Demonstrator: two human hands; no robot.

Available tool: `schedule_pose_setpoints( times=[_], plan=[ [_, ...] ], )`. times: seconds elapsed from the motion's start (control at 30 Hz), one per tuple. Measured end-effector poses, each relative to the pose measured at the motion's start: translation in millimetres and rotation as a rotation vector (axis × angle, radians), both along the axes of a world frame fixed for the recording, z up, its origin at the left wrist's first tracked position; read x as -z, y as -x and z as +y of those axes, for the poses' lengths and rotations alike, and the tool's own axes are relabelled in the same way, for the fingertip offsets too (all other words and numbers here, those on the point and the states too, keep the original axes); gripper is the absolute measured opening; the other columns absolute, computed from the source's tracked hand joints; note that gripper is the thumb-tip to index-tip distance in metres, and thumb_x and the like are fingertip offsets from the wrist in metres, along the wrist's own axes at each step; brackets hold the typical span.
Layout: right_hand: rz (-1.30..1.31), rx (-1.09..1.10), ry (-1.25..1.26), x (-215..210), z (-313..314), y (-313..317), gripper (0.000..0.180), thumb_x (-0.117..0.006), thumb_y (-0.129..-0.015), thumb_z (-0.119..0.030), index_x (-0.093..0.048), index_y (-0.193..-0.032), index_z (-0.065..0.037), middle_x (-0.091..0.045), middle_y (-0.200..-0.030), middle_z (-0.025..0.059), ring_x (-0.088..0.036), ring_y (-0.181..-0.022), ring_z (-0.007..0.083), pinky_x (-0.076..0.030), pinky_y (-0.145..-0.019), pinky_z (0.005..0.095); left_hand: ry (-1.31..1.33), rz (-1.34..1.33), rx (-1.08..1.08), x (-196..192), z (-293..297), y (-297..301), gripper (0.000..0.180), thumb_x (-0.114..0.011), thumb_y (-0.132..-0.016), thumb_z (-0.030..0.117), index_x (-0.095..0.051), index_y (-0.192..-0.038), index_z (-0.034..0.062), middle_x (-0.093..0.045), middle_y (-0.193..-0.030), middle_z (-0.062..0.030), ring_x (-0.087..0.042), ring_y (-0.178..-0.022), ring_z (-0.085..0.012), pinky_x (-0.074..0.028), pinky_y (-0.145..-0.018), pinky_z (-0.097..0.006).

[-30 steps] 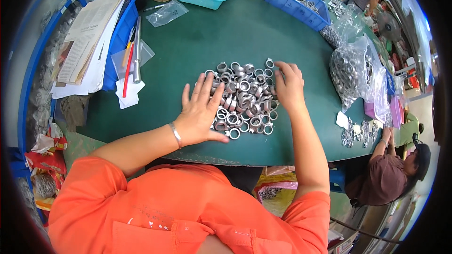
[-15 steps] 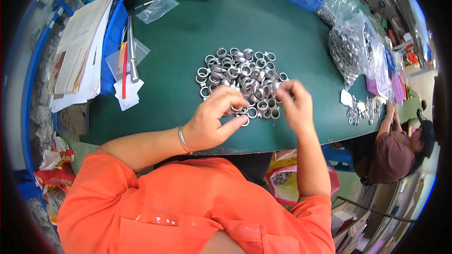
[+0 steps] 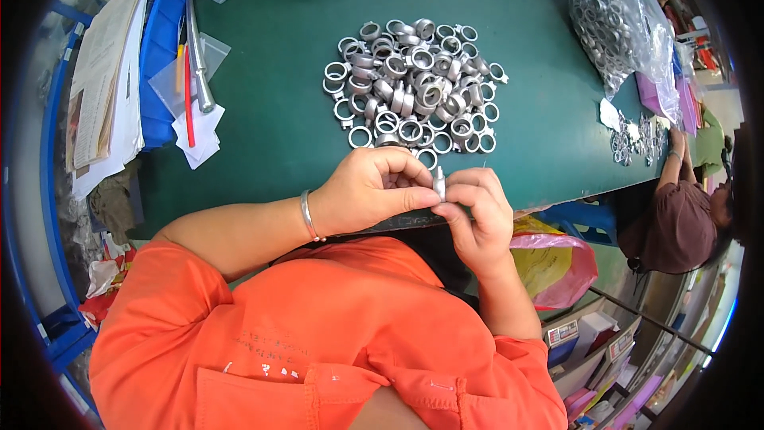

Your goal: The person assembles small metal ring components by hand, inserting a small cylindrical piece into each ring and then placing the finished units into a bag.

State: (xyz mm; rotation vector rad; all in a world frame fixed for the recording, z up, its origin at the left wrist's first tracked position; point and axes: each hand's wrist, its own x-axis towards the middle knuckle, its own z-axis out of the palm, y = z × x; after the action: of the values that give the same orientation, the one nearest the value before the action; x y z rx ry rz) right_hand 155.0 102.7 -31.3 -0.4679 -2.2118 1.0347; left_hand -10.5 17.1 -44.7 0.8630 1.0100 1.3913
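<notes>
A silver metal ring (image 3: 439, 183), seen edge-on with a small stub at its top, stands between the fingertips of my two hands near the table's front edge. My left hand (image 3: 378, 185), with a bangle (image 3: 307, 215) on its wrist, pinches it from the left. From the right, the thumb and fingers of my right hand (image 3: 481, 209) close on the same ring. Just beyond lies a loose pile of similar rings (image 3: 430, 95), many with short stubs. One loose ring (image 3: 426, 159) rests at the pile's near edge, close to my left fingers.
On the left stand a blue tray (image 3: 159, 56) of papers, a metal rod (image 3: 199, 64) and a red pen (image 3: 189, 103). Bagged rings (image 3: 609, 28) sit at the right. Beyond them a person in brown (image 3: 676, 219) works. A pink-rimmed bag (image 3: 561, 271) stands below the table edge.
Both my hands have drawn back from the pile and come together, now with a ring pinched between them. The view has shifted, so the pile appears higher.
</notes>
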Motion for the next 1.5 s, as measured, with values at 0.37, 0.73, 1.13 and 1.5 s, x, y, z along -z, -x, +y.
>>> schedule_pose_setpoints(
  times=[0.37, 0.73, 1.13, 1.5],
  plan=[
    [0.095, 0.003, 0.952, 6.2, -2.6, -5.4, 0.027, -0.042, -0.096, -0.016, -0.052, -0.107, 0.005, -0.061, -0.086, 0.0084, -0.059, -0.074, 0.0123, -0.048, -0.065, 0.0233, -0.339, 0.575, -0.076, -4.4, 1.2, 2.5, 0.009, -0.065, -0.073, 0.000, -0.061, -0.081, 0.0030, -0.056, -0.074, -0.0068, -0.053, -0.067, -0.0210, -0.044, -0.060, -0.029],
    [0.350, -0.190, 1.059, 20.8, 1.5, -1.7, 0.022, -0.056, -0.087, -0.005, -0.052, -0.106, 0.005, -0.061, -0.093, 0.0142, -0.060, -0.080, 0.0174, -0.050, -0.071, 0.0294, -0.125, 0.311, -0.112, -2.1, -2.7, -3.2, 0.007, -0.065, -0.076, 0.000, -0.060, -0.081, 0.0021, -0.059, -0.076, -0.0044, -0.057, -0.065, -0.0128, -0.046, -0.057, -0.024],
    [0.489, -0.123, 0.947, 26.1, -2.1, -3.0, 0.031, -0.063, -0.075, 0.008, -0.051, -0.102, 0.000, -0.055, -0.111, 0.0210, -0.059, -0.093, 0.0213, -0.049, -0.082, 0.0318, 0.135, -0.049, 0.014, -7.5, -3.5, 0.7, 0.009, -0.058, -0.086, 0.006, -0.061, -0.091, -0.0017, -0.062, -0.080, -0.0044, -0.060, -0.067, -0.0082, -0.050, -0.059, -0.020],
    [0.107, 0.052, -0.198, 1.0, 5.6, 8.7, 0.023, -0.068, -0.067, 0.004, -0.063, -0.089, 0.000, -0.059, -0.088, 0.0137, -0.058, -0.074, 0.0253, -0.048, -0.064, 0.0303, 0.399, -0.452, 0.135, -4.7, 2.2, 7.9, 0.031, -0.043, -0.094, 0.020, -0.056, -0.106, -0.0056, -0.063, -0.094, -0.0169, -0.065, -0.077, -0.0210, -0.055, -0.063, -0.027]
  ],
)
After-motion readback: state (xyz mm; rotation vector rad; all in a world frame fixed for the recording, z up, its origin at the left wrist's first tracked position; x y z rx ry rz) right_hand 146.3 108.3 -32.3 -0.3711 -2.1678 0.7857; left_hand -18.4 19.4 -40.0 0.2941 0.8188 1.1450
